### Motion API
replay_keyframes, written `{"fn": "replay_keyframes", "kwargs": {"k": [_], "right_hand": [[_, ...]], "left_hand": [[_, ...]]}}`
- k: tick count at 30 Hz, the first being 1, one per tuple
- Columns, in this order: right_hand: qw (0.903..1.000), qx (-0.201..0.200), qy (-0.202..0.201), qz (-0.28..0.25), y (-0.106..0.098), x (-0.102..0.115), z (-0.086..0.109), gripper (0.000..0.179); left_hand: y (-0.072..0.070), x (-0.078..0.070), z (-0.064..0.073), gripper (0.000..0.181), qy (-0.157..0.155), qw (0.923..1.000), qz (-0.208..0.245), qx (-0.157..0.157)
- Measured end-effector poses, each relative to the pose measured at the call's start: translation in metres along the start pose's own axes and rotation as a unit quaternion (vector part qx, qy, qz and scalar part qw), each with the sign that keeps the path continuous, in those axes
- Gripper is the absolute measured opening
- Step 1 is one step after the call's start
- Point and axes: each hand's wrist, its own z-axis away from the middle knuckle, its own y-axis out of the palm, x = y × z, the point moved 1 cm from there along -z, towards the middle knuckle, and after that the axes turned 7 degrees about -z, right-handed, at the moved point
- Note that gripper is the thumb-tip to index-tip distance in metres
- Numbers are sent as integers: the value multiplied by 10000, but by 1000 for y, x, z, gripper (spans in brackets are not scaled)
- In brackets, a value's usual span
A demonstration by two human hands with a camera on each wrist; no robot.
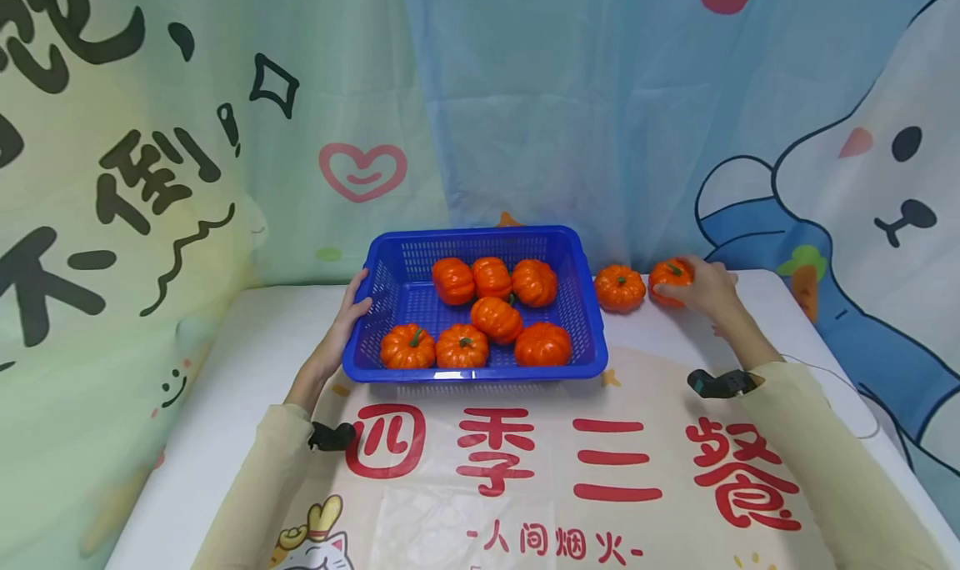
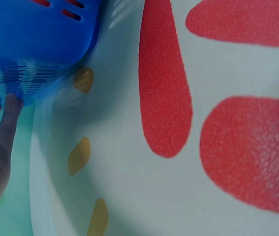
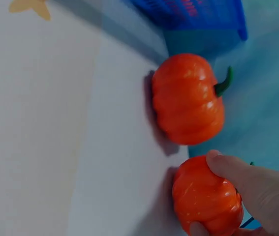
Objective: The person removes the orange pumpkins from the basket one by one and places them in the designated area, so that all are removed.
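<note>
Against the left side of a blue plastic basket [image 1: 592, 337], my left hand [image 1: 341, 324] rests with straight fingers. In the left wrist view, the fingertips [image 2: 14, 101] touch the slotted basket wall [image 2: 31, 73] from outside. Several small orange pumpkins [image 1: 462, 347] lie in the basket. To its right, my right hand [image 1: 708, 291] grips another small pumpkin [image 1: 667, 277] with a green stem. The thumb [image 3: 223, 164] presses on one side of that pumpkin [image 3: 205, 196], and a fingertip shows at its lower side. One more pumpkin [image 1: 620, 288] sits between the basket and the gripped one.
The white table [image 1: 247, 345] carries a beige printed cloth [image 1: 555, 470] with red characters. A printed curtain [image 1: 517, 95] hangs right behind the table's back edge. A thin cable [image 1: 832, 372] runs along the right side.
</note>
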Motion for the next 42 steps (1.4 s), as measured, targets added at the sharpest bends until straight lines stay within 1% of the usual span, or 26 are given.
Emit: {"fn": "replay_keyframes", "kwargs": {"k": [2, 8, 12, 15, 21, 24, 30, 35, 39, 42], "right_hand": [[10000, 30, 52, 36, 1, -3, -2, 83], [9991, 224, 312, -163, 3, -10, -6, 92], [9986, 275, 367, -267, 4, -14, -7, 97], [9988, 259, 297, -296, 5, -16, -7, 97], [9998, 136, 20, -109, 7, -20, -6, 94], [9998, 131, -68, -144, 8, -22, -6, 93], [9991, 161, -152, -368, 9, -24, -6, 89], [9980, 19, -165, -608, 12, -28, -6, 89], [9952, -155, -58, -964, 17, -33, -6, 85], [9933, -270, 67, -1118, 20, -36, -6, 83]], "left_hand": [[0, 0, 0, 59, 0, 10000, -17, 14], [-1, 0, 0, 59, 11, 10000, 50, -2], [-2, -1, 2, 60, 5, 10000, 42, -33], [-2, -1, 2, 60, -15, 10000, 47, -29], [-1, 0, 2, 60, -23, 10000, 62, -16], [-2, 0, 3, 60, -14, 10000, 49, -18], [-2, 0, 2, 60, 2, 10000, -7, -14], [-2, -1, 1, 60, 17, 10000, 16, -21], [-1, -2, 1, 60, 19, 10000, 27, -36], [0, -1, 1, 60, 13, 10000, 7, -10]]}}
